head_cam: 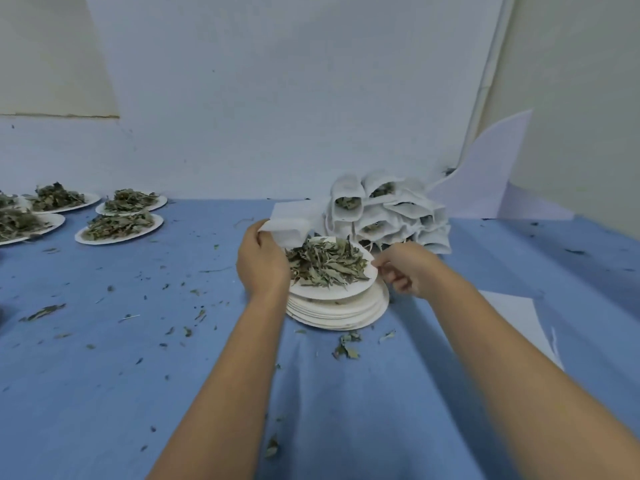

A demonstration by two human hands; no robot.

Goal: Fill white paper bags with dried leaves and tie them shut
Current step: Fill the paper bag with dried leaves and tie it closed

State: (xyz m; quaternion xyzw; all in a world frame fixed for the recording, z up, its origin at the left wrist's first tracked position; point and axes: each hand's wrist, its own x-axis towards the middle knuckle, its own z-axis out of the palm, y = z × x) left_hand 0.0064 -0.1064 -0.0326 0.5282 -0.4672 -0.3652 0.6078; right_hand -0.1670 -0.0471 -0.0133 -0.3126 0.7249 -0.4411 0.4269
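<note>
An empty white paper bag (291,221) is held by my left hand (261,261) just left of a paper plate (332,293) heaped with dried leaves (327,265). That plate tops a stack of empty plates (341,315). My right hand (403,268) pinches the plate's right rim with curled fingers. Behind the plate lies a pile of filled white bags (391,211), some with leaves showing at their open mouths.
Several more plates of dried leaves (119,225) sit at the far left on the blue cloth (138,358), which is strewn with leaf crumbs. White sheets (519,323) lie at the right, another leans on the wall (485,174). The wall stands close behind.
</note>
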